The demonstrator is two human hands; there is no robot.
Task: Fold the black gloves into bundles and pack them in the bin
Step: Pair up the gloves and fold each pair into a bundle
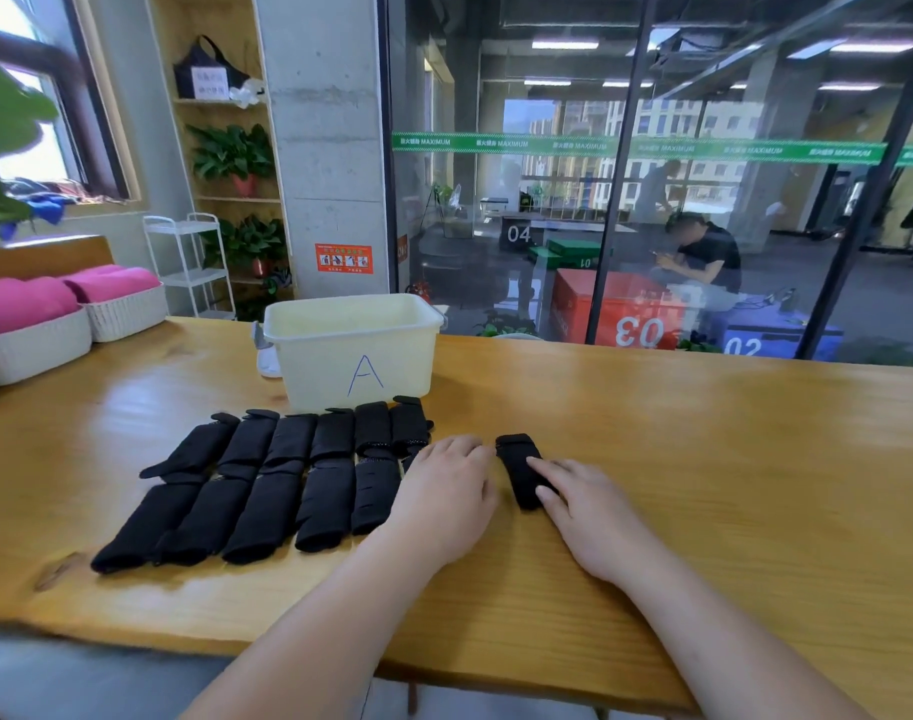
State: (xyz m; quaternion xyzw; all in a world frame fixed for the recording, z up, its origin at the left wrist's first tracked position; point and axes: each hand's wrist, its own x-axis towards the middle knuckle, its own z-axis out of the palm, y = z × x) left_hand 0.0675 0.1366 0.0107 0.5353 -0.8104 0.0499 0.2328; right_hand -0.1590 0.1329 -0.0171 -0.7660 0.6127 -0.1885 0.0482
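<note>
Right hand (589, 517): flat, fingers straight, resting on folded glove (516, 465).
Left hand (444, 496): flat, relaxed, just left of it.
Folded glove: black, narrow strip, lying alone on table (703, 459).
Glove rows (267, 480): two, black, left of hands.
Bin (355, 350): cream, marked A, behind rows.

Premises: fitness club, counter side.
Numbered jump boxes (573, 304) are standing behind the glass partition (755, 96) at right, a green "MAXIMUM" strip (636, 148) running across it; rolled pink towels (116, 283) are sitting in baskets (126, 317), left.
</note>
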